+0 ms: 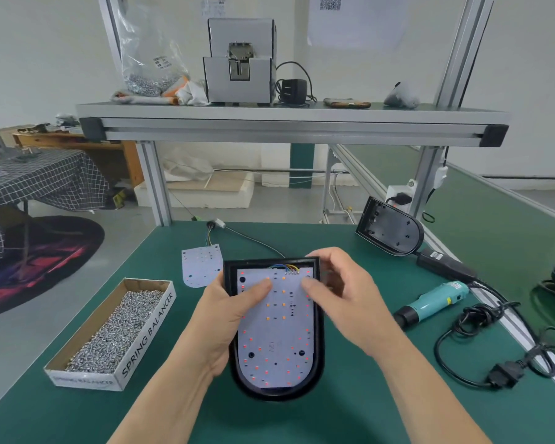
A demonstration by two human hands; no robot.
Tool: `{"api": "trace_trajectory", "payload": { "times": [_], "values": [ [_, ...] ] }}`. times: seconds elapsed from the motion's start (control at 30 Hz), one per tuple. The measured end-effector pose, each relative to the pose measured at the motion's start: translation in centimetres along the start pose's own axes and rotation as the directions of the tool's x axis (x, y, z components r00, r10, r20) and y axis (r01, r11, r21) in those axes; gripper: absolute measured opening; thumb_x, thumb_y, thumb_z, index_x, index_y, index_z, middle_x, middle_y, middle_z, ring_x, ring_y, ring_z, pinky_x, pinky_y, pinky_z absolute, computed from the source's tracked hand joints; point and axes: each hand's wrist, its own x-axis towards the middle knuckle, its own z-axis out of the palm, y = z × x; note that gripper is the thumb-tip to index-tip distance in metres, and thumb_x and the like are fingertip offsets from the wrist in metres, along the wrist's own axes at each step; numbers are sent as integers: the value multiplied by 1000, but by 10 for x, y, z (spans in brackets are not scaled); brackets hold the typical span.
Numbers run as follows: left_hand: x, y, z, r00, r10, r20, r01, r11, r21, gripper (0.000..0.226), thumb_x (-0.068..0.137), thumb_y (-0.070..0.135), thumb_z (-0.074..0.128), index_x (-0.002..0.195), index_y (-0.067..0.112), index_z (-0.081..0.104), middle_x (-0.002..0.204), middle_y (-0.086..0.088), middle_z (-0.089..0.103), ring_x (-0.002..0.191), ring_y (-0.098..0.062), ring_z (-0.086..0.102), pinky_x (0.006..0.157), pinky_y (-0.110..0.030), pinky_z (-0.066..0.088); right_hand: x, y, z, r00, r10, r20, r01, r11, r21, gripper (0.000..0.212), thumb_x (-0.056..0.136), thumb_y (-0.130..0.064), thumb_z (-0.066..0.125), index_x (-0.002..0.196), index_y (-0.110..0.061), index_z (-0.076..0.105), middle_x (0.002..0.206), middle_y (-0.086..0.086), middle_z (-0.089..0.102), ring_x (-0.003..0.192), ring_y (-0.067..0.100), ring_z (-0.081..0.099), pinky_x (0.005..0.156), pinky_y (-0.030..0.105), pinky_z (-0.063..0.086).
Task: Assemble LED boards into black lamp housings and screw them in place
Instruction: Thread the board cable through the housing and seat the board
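While the LED board [276, 328] sits inside the black lamp housing [318, 334], the left hand [228, 315] grips its left rim and the right hand [343, 293] its top-right corner, thumbs pressing the board; wires [285, 268] bunched at the housing's top could get pinched beneath it.

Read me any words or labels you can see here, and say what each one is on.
"SPRING BALANCER": long side of the screw box.
Bag label, screwdriver label, wall sheets, board print: too small or blurred to read.
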Motion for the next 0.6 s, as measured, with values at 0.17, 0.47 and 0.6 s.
{"api": "trace_trajectory", "payload": {
  "times": [0.17, 0.47, 0.6],
  "values": [
    [-6, 8, 4, 997, -35, 67, 35, 999, 1, 29, 74, 22, 81, 102, 16, 75, 109, -13, 76, 96, -31, 75, 69, -33, 60, 6, 2, -9, 961, 133, 244, -237, 851, 468, 41, 97, -7, 52, 129, -28, 64, 129, -2, 68, 97, 21, 69, 81, 31, 54],
    [-12, 15, 7, 985, -151, 86, 154, 988, -23, 44, 69, 21, 82, 109, 5, 73, 109, -21, 74, 90, -37, 74, 69, -44, 60, 1, 6, 17, 956, 116, 268, -123, 992, 8, 49, 82, -2, 53, 55, -42, 61, 55, -26, 54, 51, -5, 44, 55, 6, 37],
    [-14, 8, 8, 981, -185, 58, 186, 982, -26, 40, 65, 14, 88, 102, 5, 76, 106, -24, 74, 85, -39, 75, 66, -46, 59, -2, 18, 13, 948, 154, 278, -114, 981, -157, 31, 81, 3, 54, 57, -16, 47, 59, -16, 40, 59, 6, 28, 57, 25, 31]
  ]
}}
